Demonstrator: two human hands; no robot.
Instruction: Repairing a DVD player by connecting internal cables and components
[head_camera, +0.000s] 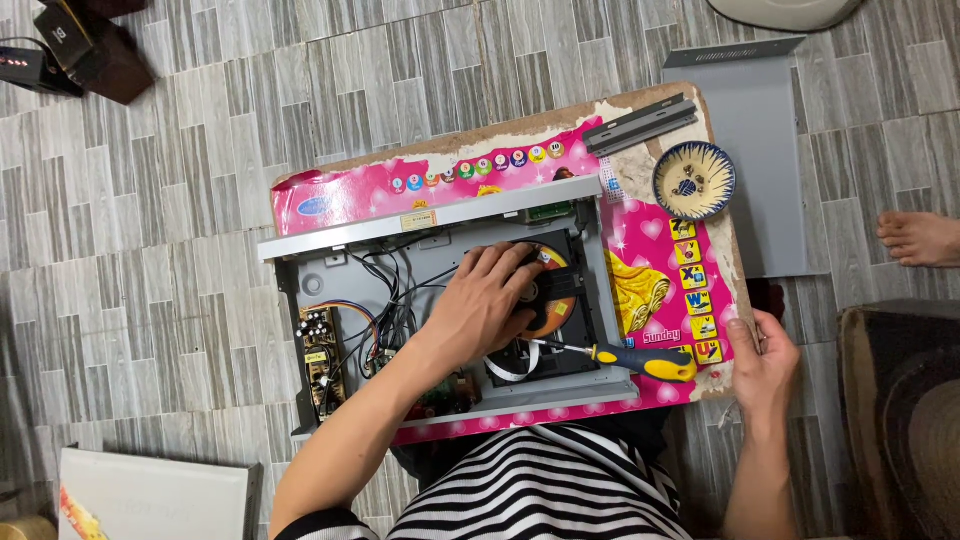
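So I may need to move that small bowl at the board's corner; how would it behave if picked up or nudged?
The bowl looks like glazed ceramic, so probably stiff, breakable if dropped, and a little slick. It sits near the edge of the board, so a nudge might slide it off. Small bits seem to lie inside; tilting would likely spill them.

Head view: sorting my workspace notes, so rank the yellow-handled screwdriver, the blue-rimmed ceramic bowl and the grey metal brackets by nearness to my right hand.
From the right hand:
1. Yellow-handled screwdriver, just to its left.
2. Blue-rimmed ceramic bowl, farther up the board.
3. Grey metal brackets, at the top edge.
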